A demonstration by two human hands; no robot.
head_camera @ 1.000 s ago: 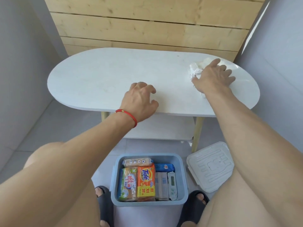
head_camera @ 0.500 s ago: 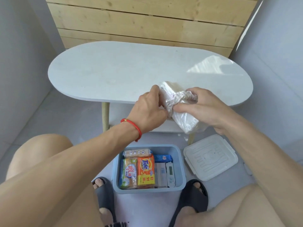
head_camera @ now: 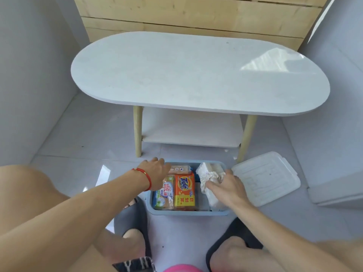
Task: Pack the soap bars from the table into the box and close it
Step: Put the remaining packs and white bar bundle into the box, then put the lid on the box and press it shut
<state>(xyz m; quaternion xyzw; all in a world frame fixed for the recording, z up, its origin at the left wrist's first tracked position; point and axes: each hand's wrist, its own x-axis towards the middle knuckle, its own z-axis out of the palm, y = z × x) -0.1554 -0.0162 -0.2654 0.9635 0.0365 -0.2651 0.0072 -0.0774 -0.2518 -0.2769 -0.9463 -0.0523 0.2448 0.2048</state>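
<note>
A blue box (head_camera: 188, 211) sits on the floor between my feet, holding several wrapped soap bars, among them an orange Tide bar (head_camera: 184, 190) and a white-and-green bar (head_camera: 164, 194). My right hand (head_camera: 225, 188) presses a white plastic-wrapped soap pack (head_camera: 211, 171) into the box's right side. My left hand (head_camera: 157, 172) rests at the box's left rim, fingers apart, holding nothing. The white lid (head_camera: 265, 177) lies on the floor to the right of the box.
A white oval table (head_camera: 196, 75) with wooden legs and a lower shelf stands just beyond the box. Grey walls close in left and right. My dark slippers (head_camera: 133, 216) flank the box on the tiled floor.
Both hands came down from the table edge to the box. The white wrapped pack went with my right hand into the box's right side; my left hand let go of it.
</note>
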